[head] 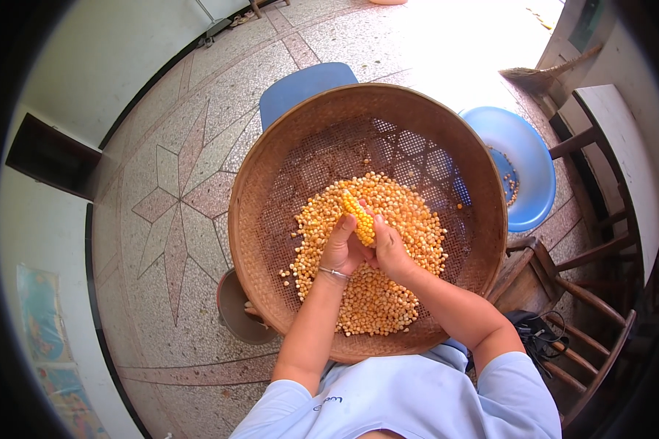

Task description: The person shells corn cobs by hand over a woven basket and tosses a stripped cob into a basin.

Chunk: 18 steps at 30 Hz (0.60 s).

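Note:
A yellow corn cob [358, 217], with kernels still on it, is held between both hands above a round woven bamboo sieve [269, 219]. My left hand [342, 248], with a thin bangle at its wrist, grips the cob from the left side. On the other side, my right hand [394, 251] has its thumb against the cob's lower part; some of its fingers are hidden beneath. Loose corn kernels [379, 307] lie heaped in the sieve under and around the hands.
Behind the sieve is a blue seat [307, 88]. A blue plastic basin [532, 164] holding some kernels stands at the right, near a wooden chair [587, 302], a table [620, 126] and a straw broom [532, 79]. A brown bucket [236, 313] is at the sieve's lower left.

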### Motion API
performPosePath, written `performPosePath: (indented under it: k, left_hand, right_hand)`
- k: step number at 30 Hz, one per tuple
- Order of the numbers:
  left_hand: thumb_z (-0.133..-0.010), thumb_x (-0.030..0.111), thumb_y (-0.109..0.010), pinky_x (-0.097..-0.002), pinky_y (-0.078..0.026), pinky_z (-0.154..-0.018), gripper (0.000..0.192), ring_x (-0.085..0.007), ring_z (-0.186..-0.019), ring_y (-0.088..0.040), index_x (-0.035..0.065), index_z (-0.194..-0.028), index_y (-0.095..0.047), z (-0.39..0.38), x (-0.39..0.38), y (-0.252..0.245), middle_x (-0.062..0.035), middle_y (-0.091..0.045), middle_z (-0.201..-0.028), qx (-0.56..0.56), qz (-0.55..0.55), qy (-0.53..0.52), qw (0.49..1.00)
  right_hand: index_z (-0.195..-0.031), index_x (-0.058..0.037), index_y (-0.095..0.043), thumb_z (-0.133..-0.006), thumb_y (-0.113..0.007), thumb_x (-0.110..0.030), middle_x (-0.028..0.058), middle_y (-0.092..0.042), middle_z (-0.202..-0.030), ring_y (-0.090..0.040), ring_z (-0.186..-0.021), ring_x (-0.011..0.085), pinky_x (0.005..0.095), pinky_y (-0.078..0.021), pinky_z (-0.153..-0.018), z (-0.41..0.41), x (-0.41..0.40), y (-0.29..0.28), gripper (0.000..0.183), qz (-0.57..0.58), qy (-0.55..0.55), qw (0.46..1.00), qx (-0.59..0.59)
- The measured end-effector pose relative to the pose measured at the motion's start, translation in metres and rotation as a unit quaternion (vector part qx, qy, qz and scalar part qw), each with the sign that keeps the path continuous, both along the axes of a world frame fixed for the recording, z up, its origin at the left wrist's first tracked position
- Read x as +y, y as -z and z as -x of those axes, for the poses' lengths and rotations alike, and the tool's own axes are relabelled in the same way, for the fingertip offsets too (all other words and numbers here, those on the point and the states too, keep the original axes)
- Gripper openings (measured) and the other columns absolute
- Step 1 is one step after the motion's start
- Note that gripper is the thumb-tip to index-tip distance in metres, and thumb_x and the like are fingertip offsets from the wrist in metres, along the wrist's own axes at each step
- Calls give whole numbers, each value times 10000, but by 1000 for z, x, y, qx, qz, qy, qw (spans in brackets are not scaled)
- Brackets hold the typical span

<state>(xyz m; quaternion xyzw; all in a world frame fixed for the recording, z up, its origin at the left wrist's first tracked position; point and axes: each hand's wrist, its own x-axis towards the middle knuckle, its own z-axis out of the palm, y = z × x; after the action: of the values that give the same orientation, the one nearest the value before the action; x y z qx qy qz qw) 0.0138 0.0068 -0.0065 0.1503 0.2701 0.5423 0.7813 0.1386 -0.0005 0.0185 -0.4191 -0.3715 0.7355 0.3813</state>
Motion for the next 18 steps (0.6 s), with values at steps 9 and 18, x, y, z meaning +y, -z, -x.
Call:
performPosePath:
  k: [9,18]
  left_hand:
    - [-824,335,-670,-333,-538,-762,474,-178,-981,-582,115,-1213,-513,-4,-1,-4,-35,-598,-1080,-2,1,-20,1000]
    - [-849,325,-635,-345,-545,-815,456,-212,-1080,-548,126,-1220,-459,0,0,-5,-50,-585,-1099,-126,13,-23,992]
  right_hand:
    - [-1362,-100,-389,-968,-318,-471,-13,-485,-704,-378,-493,72,196,-303,-423,1,7,12,546,69,30,997,22]
    - [-1113,-81,-516,-966,-340,-478,12,-537,-678,-461,-485,79,217,-340,-397,-6,12,-7,458,71,-49,993,83]
